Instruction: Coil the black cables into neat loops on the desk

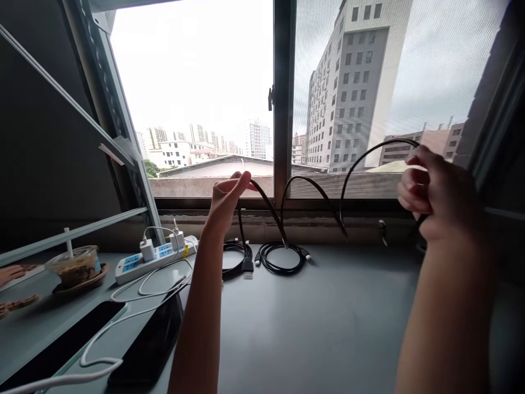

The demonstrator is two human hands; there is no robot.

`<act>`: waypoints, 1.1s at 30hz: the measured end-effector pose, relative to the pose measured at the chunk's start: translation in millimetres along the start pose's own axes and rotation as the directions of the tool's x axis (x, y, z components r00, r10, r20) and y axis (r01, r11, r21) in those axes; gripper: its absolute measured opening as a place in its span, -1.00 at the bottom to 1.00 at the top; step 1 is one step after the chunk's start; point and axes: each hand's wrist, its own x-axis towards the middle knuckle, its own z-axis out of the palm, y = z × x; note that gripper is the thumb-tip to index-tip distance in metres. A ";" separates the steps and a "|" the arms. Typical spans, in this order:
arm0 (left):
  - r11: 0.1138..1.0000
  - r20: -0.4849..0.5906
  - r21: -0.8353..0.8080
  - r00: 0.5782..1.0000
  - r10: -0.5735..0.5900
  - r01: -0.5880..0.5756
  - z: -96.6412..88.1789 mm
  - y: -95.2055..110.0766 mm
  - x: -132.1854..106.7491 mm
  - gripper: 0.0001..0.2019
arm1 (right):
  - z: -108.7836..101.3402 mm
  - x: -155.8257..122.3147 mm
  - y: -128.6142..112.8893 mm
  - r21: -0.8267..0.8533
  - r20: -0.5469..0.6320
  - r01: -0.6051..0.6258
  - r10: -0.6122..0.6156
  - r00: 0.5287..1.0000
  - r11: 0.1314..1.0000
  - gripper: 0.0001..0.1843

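Observation:
A black cable (310,182) hangs in loose waves between my two hands, above the grey table. My left hand (230,192) pinches it between thumb and fingers; below that hand a plug end (248,265) dangles near the tabletop. On the right, my right hand (430,189) is raised with curled fingers, gripping the cable where it arcs up. Another connector (383,232) hangs in the air left of the right wrist. On the table behind lie a coiled black cable (283,270) with plugs at its sides and a second coil (233,272), partly hidden by my left arm.
To the left are a white power strip (158,257) with chargers, a white cord (102,328), a phone (150,345), another dark-screened device (74,345) and a drink cup (76,265). Another person's hand (16,272) rests at the left edge. A metal shelf frame (123,126) stands by the window.

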 end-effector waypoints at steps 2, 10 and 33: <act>0.997 -0.004 -0.039 0.998 0.066 -0.066 1.1 0.5 0.6 -0.69 | -1.5 -1.0 -2.3 0.034 0.076 -0.044 0.041 0.996 0.998 -0.61; 0.994 -0.043 -0.063 0.995 0.091 -0.094 17.5 15.8 -7.0 -0.73 | 12.0 -10.5 3.0 -0.223 0.388 -0.110 0.192 0.901 0.968 -0.51; 0.902 0.078 0.247 0.936 0.344 -0.353 51.2 30.7 -29.0 -0.73 | 47.1 -26.3 6.7 -0.175 0.346 0.073 -0.009 0.938 0.982 -0.59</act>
